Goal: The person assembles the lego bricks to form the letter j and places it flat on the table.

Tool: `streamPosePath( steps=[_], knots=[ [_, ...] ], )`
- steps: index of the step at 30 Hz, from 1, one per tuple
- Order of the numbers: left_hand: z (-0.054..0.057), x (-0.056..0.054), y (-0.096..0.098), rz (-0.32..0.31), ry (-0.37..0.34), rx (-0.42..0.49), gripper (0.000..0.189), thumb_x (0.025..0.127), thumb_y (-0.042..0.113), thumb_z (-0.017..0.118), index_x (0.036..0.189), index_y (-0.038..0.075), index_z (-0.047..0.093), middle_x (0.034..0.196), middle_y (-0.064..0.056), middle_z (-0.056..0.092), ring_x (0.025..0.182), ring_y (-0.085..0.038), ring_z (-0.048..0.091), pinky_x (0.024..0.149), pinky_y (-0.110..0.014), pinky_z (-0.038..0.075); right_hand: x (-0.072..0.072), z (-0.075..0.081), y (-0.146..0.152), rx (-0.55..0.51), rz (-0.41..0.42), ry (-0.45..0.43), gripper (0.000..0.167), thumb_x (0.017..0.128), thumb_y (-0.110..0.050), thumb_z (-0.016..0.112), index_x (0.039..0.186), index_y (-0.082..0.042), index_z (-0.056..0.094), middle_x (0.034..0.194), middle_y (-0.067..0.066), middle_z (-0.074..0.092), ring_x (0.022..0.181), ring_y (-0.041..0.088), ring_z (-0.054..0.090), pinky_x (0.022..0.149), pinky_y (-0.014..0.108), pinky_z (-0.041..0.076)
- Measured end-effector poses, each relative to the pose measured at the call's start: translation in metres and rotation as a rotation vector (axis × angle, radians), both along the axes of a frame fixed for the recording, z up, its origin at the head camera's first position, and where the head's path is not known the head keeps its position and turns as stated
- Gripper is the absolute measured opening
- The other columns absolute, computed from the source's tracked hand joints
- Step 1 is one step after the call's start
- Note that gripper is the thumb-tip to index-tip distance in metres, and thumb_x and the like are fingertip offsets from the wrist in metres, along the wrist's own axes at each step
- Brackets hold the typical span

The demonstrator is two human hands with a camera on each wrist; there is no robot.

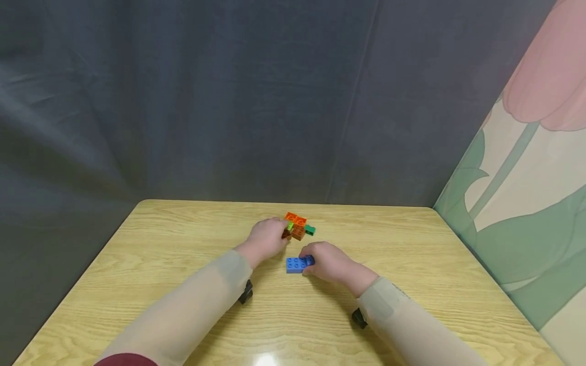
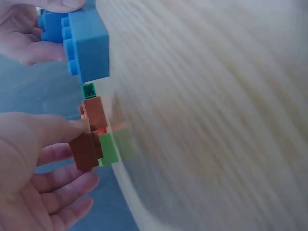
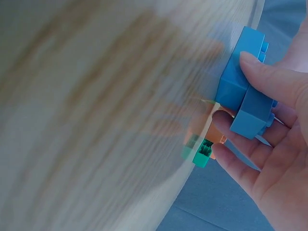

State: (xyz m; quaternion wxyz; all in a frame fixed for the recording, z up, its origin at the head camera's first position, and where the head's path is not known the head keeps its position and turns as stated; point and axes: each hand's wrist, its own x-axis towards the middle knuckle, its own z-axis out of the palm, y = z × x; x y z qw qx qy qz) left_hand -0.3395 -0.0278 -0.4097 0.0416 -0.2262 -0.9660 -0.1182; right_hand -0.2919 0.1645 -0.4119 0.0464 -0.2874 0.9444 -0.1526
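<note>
In the head view my left hand (image 1: 267, 238) reaches to a small cluster of toy building bricks. Its thumb and fingers pinch a brown brick (image 2: 85, 150), which sits close against a lime green brick (image 2: 109, 149). Nearer to me, my right hand (image 1: 328, 262) grips a pair of blue bricks. The longer blue brick (image 3: 239, 70) has studs along one face, and the smaller blue brick (image 3: 252, 113) overlaps its end. The right thumb lies across the longer one, with fingers curled behind the smaller one.
Orange bricks (image 1: 295, 218), a second brown brick (image 1: 298, 232) and a dark green brick (image 1: 310, 230) lie in the cluster beyond the blue pair. The wooden table (image 1: 183, 234) ends at a dark curtain (image 1: 274, 101). A flower-patterned wall (image 1: 526, 203) borders the right side.
</note>
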Motion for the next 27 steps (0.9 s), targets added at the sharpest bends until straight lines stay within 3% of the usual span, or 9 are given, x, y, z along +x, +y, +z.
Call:
streamPosePath(
  steps=[7, 13, 19, 23, 27],
  knots=[
    [0.006, 0.01, -0.013, -0.014, -0.119, 0.117, 0.043, 0.091, 0.018, 0.071, 0.129, 0.002, 0.058, 0.103, -0.005, 0.052, 0.083, -0.017, 0.055, 0.076, -0.034, 0.048, 0.0, 0.001, -0.001, -0.001, -0.001, 0.002, 0.027, 0.081, -0.016, 0.083, 0.106, -0.01, 0.073, 0.101, 0.0, 0.069, 0.084, 0.012, 0.058, 0.082, 0.035, 0.049],
    [0.01, 0.017, -0.017, -0.059, -0.176, 0.18, 0.023, 0.089, 0.011, 0.07, 0.11, 0.005, 0.065, 0.096, -0.003, 0.051, 0.079, -0.018, 0.053, 0.075, -0.033, 0.047, 0.0, 0.002, -0.001, -0.002, -0.008, -0.013, 0.028, 0.081, -0.016, 0.083, 0.106, -0.01, 0.073, 0.101, 0.0, 0.069, 0.084, 0.013, 0.058, 0.083, 0.036, 0.049],
    [0.011, 0.022, -0.016, -0.101, -0.195, 0.177, 0.036, 0.088, 0.013, 0.072, 0.12, 0.001, 0.063, 0.096, -0.003, 0.061, 0.082, -0.018, 0.055, 0.078, -0.035, 0.048, 0.0, 0.001, -0.001, -0.007, -0.003, -0.01, 0.027, 0.081, -0.016, 0.083, 0.106, -0.01, 0.073, 0.101, -0.001, 0.069, 0.084, 0.013, 0.057, 0.083, 0.035, 0.049],
    [0.01, 0.022, -0.016, -0.11, -0.208, 0.201, 0.029, 0.088, 0.014, 0.074, 0.113, 0.005, 0.064, 0.089, 0.0, 0.06, 0.079, -0.018, 0.054, 0.073, -0.034, 0.047, 0.001, 0.002, -0.001, -0.012, 0.009, -0.002, 0.027, 0.081, -0.015, 0.083, 0.105, -0.009, 0.073, 0.101, 0.0, 0.069, 0.084, 0.013, 0.058, 0.082, 0.035, 0.049],
    [0.009, 0.021, -0.017, -0.112, -0.199, 0.215, 0.034, 0.087, 0.018, 0.077, 0.117, 0.004, 0.068, 0.092, 0.0, 0.058, 0.081, -0.017, 0.053, 0.074, -0.034, 0.047, 0.0, 0.002, -0.001, -0.01, 0.009, -0.001, 0.026, 0.081, -0.015, 0.083, 0.104, -0.009, 0.073, 0.1, 0.0, 0.069, 0.084, 0.013, 0.058, 0.082, 0.035, 0.049]
  ],
)
